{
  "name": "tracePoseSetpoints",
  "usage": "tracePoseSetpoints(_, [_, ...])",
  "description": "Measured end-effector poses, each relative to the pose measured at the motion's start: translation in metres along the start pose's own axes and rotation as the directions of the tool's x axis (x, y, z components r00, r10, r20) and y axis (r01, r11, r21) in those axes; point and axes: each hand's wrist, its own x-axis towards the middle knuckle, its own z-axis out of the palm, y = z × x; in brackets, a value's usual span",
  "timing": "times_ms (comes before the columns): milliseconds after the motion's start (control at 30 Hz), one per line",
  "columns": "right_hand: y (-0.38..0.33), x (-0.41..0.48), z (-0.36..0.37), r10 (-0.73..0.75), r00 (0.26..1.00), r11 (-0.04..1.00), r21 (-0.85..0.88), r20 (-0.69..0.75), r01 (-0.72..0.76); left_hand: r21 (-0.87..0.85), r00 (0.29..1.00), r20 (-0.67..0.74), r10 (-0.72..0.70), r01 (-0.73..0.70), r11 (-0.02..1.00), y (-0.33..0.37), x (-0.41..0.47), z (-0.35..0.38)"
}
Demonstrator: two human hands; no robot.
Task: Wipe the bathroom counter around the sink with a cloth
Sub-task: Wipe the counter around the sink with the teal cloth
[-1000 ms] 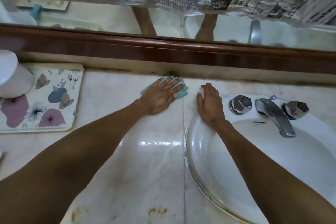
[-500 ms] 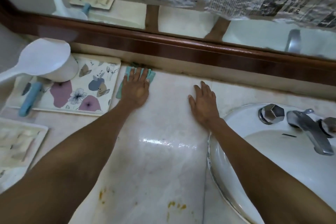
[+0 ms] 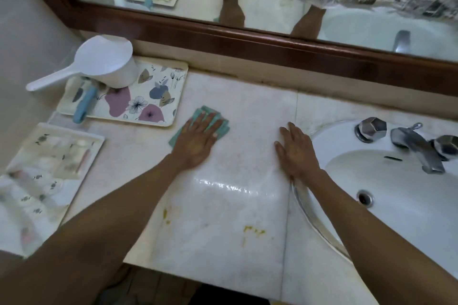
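Note:
A teal cloth (image 3: pixel 224 126) lies flat on the pale marble counter (image 3: pixel 247 106), just right of a floral tray. My left hand (image 3: pixel 198 142) presses down on it with fingers spread, covering most of it. My right hand (image 3: pixel 295 150) rests flat on the bare counter beside the left rim of the white sink (image 3: pixel 409 210), holding nothing. A wet sheen shows on the counter between my forearms. Several yellow-brown stains (image 3: pixel 254 230) mark the counter near its front edge.
A floral tray (image 3: pixel 158 96) at the back left carries a white plastic scoop (image 3: pixel 104 62) and a blue-handled tool (image 3: pixel 84 106). Two more trays (image 3: pixel 57 153) lie at the left edge. The chrome faucet (image 3: pixel 416 151) with two knobs stands behind the basin. A wood-framed mirror (image 3: pixel 272 52) runs along the back.
My left hand has slid the cloth from the back edge by the mirror leftward, then toward me along the floral tray's right side. My right hand has stayed flat by the sink rim.

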Motion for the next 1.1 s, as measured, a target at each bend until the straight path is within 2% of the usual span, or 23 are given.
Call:
tracePoseSetpoints(67, [0.000, -0.016, 0.005, -0.004, 1.000, 1.000, -0.027, -0.014, 0.003, -0.050, 0.984, -0.036, -0.177, 0.175, 0.983, 0.024, -0.003, 0.007])
tracePoseSetpoints(133, [-0.004, -0.030, 0.010, 0.003, 1.000, 0.999, -0.047, -0.018, -0.004, -0.063, 0.981, -0.029, -0.192, 0.189, 0.980, 0.048, -0.028, 0.016])
tracePoseSetpoints(267, [-0.028, -0.036, 0.017, 0.077, 0.997, 0.996, -0.036, -0.014, -0.077, -0.021, 0.992, 0.084, 0.097, -0.096, 0.995, 0.037, -0.116, 0.026])
tracePoseSetpoints(333, [-0.053, -0.033, 0.022, 0.080, 0.997, 0.997, 0.014, 0.015, -0.080, -0.012, 0.984, 0.107, 0.142, -0.141, 0.990, -0.005, -0.146, 0.020])
tracePoseSetpoints(367, [-0.067, -0.033, 0.026, 0.066, 0.997, 0.997, 0.035, 0.027, -0.067, 0.002, 0.991, 0.094, 0.097, -0.097, 0.995, -0.029, -0.152, 0.015])
tracePoseSetpoints(467, [-0.115, -0.034, 0.043, -0.032, 0.999, 0.998, 0.064, 0.040, 0.030, -0.010, 0.983, 0.035, -0.181, 0.182, 0.983, -0.083, -0.145, -0.001])
tracePoseSetpoints(533, [-0.147, -0.034, 0.057, -0.095, 0.994, 0.993, 0.074, 0.050, 0.091, -0.062, 0.955, 0.014, -0.298, 0.298, 0.953, -0.086, -0.140, -0.001])
tracePoseSetpoints(600, [-0.172, -0.035, 0.068, -0.130, 0.990, 0.989, 0.083, 0.050, 0.126, -0.079, 0.940, -0.017, -0.341, 0.339, 0.938, -0.063, -0.154, 0.010])
tracePoseSetpoints(667, [-0.189, -0.037, 0.079, -0.165, 0.985, 0.984, 0.079, 0.047, 0.161, -0.069, 0.957, -0.047, -0.285, 0.282, 0.957, -0.043, -0.195, 0.022])
tracePoseSetpoints(733, [-0.196, -0.042, 0.087, -0.165, 0.986, 0.985, 0.063, 0.020, 0.163, -0.025, 0.991, -0.039, -0.129, 0.128, 0.992, -0.039, -0.247, 0.029])
tracePoseSetpoints(800, [-0.195, -0.045, 0.091, -0.151, 0.988, 0.987, 0.058, -0.008, 0.151, 0.013, 0.999, 0.019, 0.029, -0.029, 0.999, -0.062, -0.281, 0.025])
tracePoseSetpoints(867, [-0.193, -0.046, 0.092, -0.144, 0.989, 0.988, 0.052, -0.018, 0.145, 0.028, 0.998, 0.033, 0.055, -0.055, 0.998, -0.096, -0.283, 0.015])
tracePoseSetpoints(900, [-0.193, -0.046, 0.092, -0.141, 0.990, 0.989, 0.048, -0.018, 0.142, 0.023, 1.000, 0.021, -0.013, 0.012, 1.000, -0.109, -0.274, 0.011])
tracePoseSetpoints(967, [-0.195, -0.047, 0.093, -0.134, 0.991, 0.990, 0.039, -0.024, 0.135, -0.038, 0.965, -0.030, -0.260, 0.259, 0.965, -0.122, -0.249, 0.004])
tracePoseSetpoints(1033, [-0.198, -0.048, 0.093, -0.125, 0.991, 0.992, 0.026, -0.036, 0.126, -0.115, 0.868, -0.086, -0.489, 0.479, 0.870, -0.111, -0.226, 0.006])
tracePoseSetpoints(1100, [-0.199, -0.049, 0.095, -0.116, 0.992, 0.993, 0.016, -0.039, 0.117, -0.134, 0.807, -0.128, -0.577, 0.562, 0.816, -0.082, -0.223, 0.018])
